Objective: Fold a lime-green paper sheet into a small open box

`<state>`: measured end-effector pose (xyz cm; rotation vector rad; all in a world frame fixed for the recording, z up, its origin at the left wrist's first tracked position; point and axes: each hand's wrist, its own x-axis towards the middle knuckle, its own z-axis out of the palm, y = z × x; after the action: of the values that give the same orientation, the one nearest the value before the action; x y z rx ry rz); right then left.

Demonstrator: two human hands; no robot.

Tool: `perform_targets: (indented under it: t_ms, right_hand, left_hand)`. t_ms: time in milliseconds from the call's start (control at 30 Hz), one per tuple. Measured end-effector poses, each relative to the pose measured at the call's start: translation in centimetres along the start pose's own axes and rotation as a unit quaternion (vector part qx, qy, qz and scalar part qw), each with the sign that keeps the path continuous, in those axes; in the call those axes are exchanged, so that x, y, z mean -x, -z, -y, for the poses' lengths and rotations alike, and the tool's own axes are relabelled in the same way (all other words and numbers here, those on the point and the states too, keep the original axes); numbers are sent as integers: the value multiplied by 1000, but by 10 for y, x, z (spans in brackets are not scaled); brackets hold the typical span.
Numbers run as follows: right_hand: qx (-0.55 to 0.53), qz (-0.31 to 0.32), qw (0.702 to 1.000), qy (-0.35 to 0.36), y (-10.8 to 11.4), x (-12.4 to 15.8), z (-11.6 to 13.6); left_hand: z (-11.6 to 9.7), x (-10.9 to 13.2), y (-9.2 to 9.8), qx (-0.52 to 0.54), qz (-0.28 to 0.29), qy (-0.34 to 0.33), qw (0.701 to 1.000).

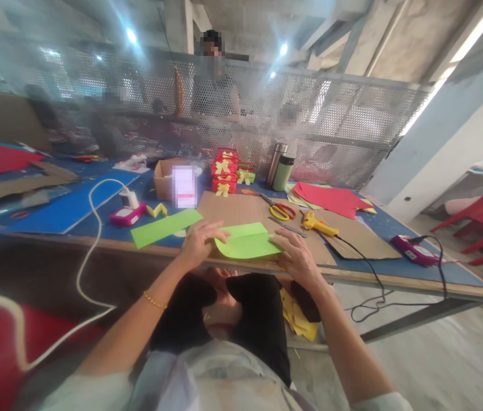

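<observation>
A light green paper sheet (247, 242), folded over on itself, lies on a brown cardboard piece (241, 208) at the near edge of the table. My left hand (198, 242) rests on the sheet's left end with fingers stretched flat across the fold. My right hand (296, 257) presses flat on its right end, fingers apart. Neither hand grips anything.
A second green paper strip (165, 227) lies to the left. Yellow-handled scissors (279, 210), a yellow glue gun (318, 224) with a black cord, red paper sheets (331, 198), small red boxes with bows (224, 177), two flasks (279, 165) and a white cable (91, 228) sit around. People stand behind a mesh fence.
</observation>
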<state>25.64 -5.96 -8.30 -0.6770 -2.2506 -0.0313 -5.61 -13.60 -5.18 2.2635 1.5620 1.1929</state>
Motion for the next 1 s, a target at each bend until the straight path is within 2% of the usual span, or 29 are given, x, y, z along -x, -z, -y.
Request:
perform_targets:
  t_ms: [100, 267, 400, 500, 567, 667, 767, 900, 1000]
  right_hand:
    - [10, 0, 1000, 29, -6, -5, 1]
    - [57, 27, 998, 27, -9, -5, 16]
    - [18, 36, 999, 3, -8, -8, 16]
    - [-48, 33, 998, 9, -6, -15, 9]
    - [-81, 54, 995, 5, -5, -19, 4]
    - [-109, 98, 989, -35, -6, -23, -2]
    - [-93, 129, 983, -88, -6, -27, -3]
    - [-64, 126, 980, -138, -5, -35, 1]
    - [-49, 111, 978, -169, -10, -42, 3]
  left_hand:
    - [7, -3, 5, -42, 2, 11, 999]
    - [-5, 17, 9, -175, -5, -28, 984]
    - [-3, 25, 11, -132, 31, -32, 990]
    - [8, 21, 12, -61, 32, -26, 997]
    - [15, 17, 12, -31, 30, -23, 999]
    - [20, 13, 14, -20, 39, -16, 999]
    - [20, 9, 14, -45, 65, 4, 997]
    - [15, -2, 10, -112, 87, 45, 989]
    - [16, -10, 4, -99, 60, 54, 992]
